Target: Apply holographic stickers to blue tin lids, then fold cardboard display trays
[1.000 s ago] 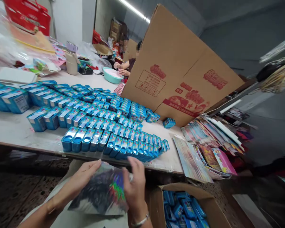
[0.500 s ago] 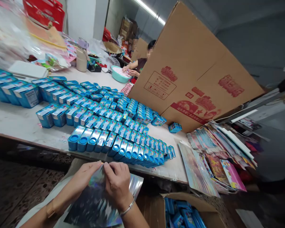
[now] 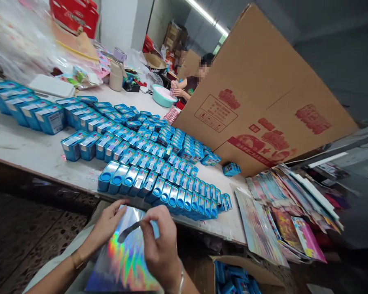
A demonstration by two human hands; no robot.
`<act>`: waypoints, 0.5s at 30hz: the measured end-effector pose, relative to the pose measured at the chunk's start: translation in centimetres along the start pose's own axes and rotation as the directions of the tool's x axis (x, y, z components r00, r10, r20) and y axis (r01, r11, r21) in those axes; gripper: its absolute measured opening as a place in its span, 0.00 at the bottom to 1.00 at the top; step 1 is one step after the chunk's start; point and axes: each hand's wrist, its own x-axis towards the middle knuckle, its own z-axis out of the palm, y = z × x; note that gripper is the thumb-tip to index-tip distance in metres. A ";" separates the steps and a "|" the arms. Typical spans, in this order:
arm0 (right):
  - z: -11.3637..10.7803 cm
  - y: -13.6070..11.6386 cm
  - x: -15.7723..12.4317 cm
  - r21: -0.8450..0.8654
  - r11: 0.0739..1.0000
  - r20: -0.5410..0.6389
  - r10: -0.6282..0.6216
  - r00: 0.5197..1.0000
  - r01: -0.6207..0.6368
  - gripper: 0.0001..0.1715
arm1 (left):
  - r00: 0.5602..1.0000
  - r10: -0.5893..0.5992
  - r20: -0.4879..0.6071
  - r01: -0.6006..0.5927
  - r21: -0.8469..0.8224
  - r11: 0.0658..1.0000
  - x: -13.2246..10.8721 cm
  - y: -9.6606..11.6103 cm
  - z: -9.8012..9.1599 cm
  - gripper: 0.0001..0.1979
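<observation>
On my lap lies a shiny holographic sheet (image 3: 125, 261) that throws rainbow reflections. My left hand (image 3: 106, 226) grips its upper left edge, thumb on top. Between the thumb and forefinger of my right hand (image 3: 162, 245) is a narrow dark grey strip (image 3: 129, 232), which curves down to the left across the sheet; whether its far end is still attached I cannot tell. Just beyond my hands, on the table, stand rows of small blue boxes (image 3: 171, 198); several in the front row have a silvery face with a round blue recess.
A large cardboard sheet (image 3: 263, 94) leans at the table's right, with stacked printed sheets (image 3: 294, 208) beside it. An open carton (image 3: 248, 265) of blue boxes sits low at right. Farther back are a flask (image 3: 116, 73), a scale (image 3: 52, 86) and a person working over a turquoise basin (image 3: 164, 98).
My right hand has moved right and up from the sheet's top edge, drawing out the dark strip. My left hand has shifted slightly left and down. The sheet now shows bright rainbow colours.
</observation>
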 end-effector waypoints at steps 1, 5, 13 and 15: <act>-0.4 -0.5 1.1 0.073 0.995 0.059 0.062 0.996 -0.067 0.07 | 1.000 0.010 -0.020 -0.010 -0.014 1.000 -0.1 -0.2 -0.5 0.25; -0.1 0.0 5.8 0.237 0.932 0.329 0.190 0.925 -0.275 0.07 | 0.993 -0.046 0.111 0.070 -0.221 0.973 -1.1 0.0 -2.3 0.32; 3.4 3.1 10.3 0.151 0.958 0.364 0.174 0.915 -0.242 0.06 | 0.955 0.053 0.293 0.029 -0.269 0.963 -0.4 2.2 -3.4 0.38; 3.9 3.5 10.9 0.105 0.969 0.369 0.169 0.914 -0.222 0.06 | 0.974 0.005 0.226 0.043 -0.207 0.977 0.5 2.7 -3.0 0.29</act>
